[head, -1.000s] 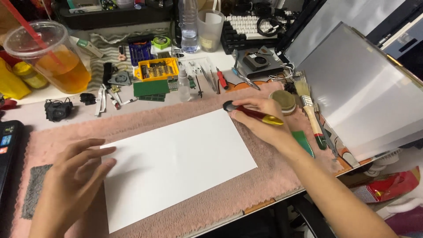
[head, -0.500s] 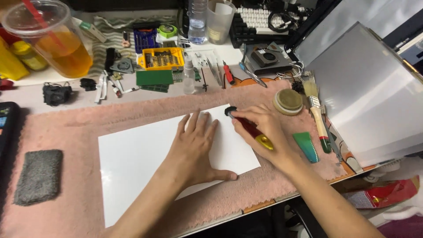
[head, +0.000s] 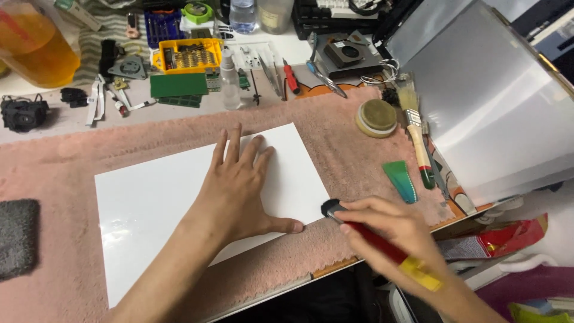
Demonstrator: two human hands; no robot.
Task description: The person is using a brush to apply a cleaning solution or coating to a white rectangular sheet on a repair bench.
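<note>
Overhead, head view: left hand (head: 239, 188) lies flat, fingers spread apart, palm pressing a glossy white rectangular sheet (head: 149, 203) onto a fuzzy pink fabric mat (head: 335, 143). Right hand (head: 391, 230), fingers wrapped tight around a red-handled tool with a yellow end and black round tip (head: 371, 236); tip sits at the sheet's lower right corner. Well apart to the right: round tan-topped tin (head: 376, 118), wooden-handled bristle brush (head: 415, 134), teal plastic wedge (head: 402, 180). Dark grey coarse pad (head: 18, 238) at mat's left edge. Yellow plastic parts tray (head: 186, 55) behind.
</note>
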